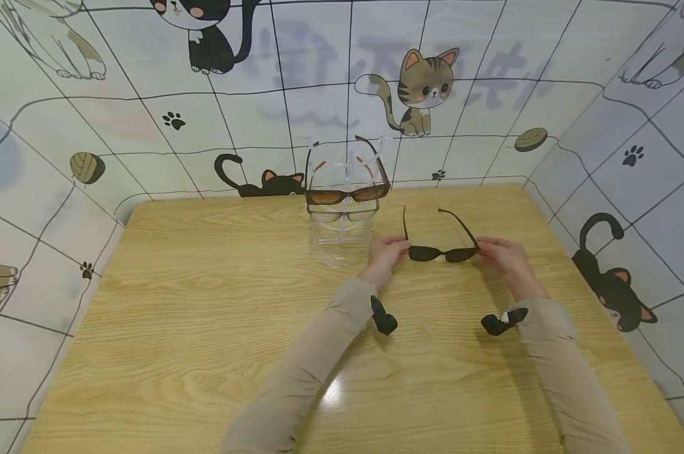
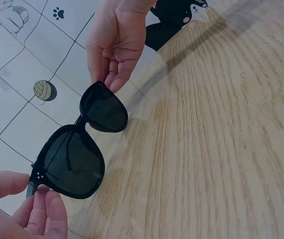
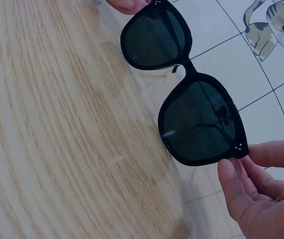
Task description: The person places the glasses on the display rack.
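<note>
A pair of black sunglasses [image 1: 459, 255] with dark lenses is held up between both hands, temples unfolded and pointing away toward the back wall. My left hand [image 1: 386, 257] pinches the frame's left hinge corner between thumb and fingers. At the opposite hinge corner, my right hand [image 1: 505, 257] pinches the frame the same way. Both lenses [image 2: 73, 163] and the small silver dots at the corners show in the left wrist view. Seen from the right wrist, the sunglasses [image 3: 202, 119] fill the middle, with the left fingertips [image 3: 127, 5] at the top edge.
Left of the hands stands a clear display stand [image 1: 342, 255] with several glasses stacked on it, brown-tinted sunglasses [image 1: 347, 197] uppermost. It rests near the back of the wooden table [image 1: 205, 315]. Cat-printed sheets [image 1: 319, 113] enclose the back and sides.
</note>
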`<move>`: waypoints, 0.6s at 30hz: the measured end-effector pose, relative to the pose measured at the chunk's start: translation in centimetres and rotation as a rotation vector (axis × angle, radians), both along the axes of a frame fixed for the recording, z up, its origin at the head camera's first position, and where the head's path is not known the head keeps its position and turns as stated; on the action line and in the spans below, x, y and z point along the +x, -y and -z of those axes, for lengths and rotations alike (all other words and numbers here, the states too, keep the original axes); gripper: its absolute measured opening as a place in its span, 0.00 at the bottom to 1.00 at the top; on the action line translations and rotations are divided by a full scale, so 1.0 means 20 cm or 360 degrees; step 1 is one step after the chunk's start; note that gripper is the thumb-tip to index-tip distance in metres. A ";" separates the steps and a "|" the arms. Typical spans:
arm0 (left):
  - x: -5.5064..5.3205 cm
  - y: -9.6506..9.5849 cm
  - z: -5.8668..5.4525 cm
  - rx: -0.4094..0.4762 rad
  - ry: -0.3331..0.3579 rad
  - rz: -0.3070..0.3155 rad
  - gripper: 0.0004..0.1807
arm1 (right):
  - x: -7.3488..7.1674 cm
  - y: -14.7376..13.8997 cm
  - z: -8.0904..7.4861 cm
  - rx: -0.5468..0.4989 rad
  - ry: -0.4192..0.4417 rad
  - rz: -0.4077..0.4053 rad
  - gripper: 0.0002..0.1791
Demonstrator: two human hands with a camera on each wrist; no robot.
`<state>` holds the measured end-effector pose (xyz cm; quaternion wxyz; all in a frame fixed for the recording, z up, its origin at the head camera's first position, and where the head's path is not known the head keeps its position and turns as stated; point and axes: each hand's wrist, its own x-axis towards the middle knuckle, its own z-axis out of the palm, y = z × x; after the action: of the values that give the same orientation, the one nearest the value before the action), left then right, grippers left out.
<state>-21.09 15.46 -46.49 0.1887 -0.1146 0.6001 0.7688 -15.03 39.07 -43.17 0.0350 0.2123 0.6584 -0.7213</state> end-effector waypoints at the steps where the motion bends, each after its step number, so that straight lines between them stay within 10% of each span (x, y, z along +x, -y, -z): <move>1: 0.00 0.00 0.00 -0.0010 -0.0004 -0.0004 0.11 | 0.00 0.00 0.00 0.0024 0.0004 -0.0005 0.05; 18: 0.03 0.05 -0.08 0.0025 -0.0074 0.0051 0.11 | 0.11 0.05 -0.08 -0.0157 -0.0145 0.0016 0.10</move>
<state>-20.39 14.41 -44.85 0.1879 -0.0854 0.6001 0.7729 -12.81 38.16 -41.65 0.0119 0.1805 0.6219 -0.7620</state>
